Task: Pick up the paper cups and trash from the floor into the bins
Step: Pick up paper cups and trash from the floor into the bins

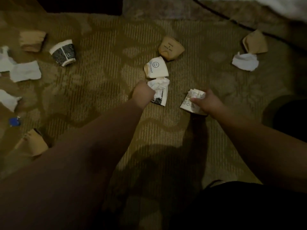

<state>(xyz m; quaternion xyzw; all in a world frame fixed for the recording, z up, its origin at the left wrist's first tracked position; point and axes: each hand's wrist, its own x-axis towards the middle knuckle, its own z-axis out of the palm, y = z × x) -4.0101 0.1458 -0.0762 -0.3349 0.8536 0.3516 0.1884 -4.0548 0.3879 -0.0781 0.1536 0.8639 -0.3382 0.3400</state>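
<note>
Head view: a crumpled white tissue (158,83) and a flattened white cup with dark print (160,97) are gripped together in the closed left hand (143,95), both sticking out to the right of the fist. A second white cup with line drawings (189,103) is clasped in the closed right hand (206,101), the cup lying at the left of the fingers with a wad of white paper pressed against it. Just beyond the left grip, touching the tissue, a white smiley cup (157,67) lies on the patterned carpet (106,67), and just past that a squashed brown cup (171,48). Well beyond and to the right of the right grip, a white paper ball (245,61) is seen against another brown cup (255,42). Far to the left of the left grip lie a dark printed cup (64,53), a brown cup (32,41), torn white tissues (25,71), a blue object (14,121) and one more brown cup (32,143). A dark round opening (289,117) is seen to the right of the right arm
</note>
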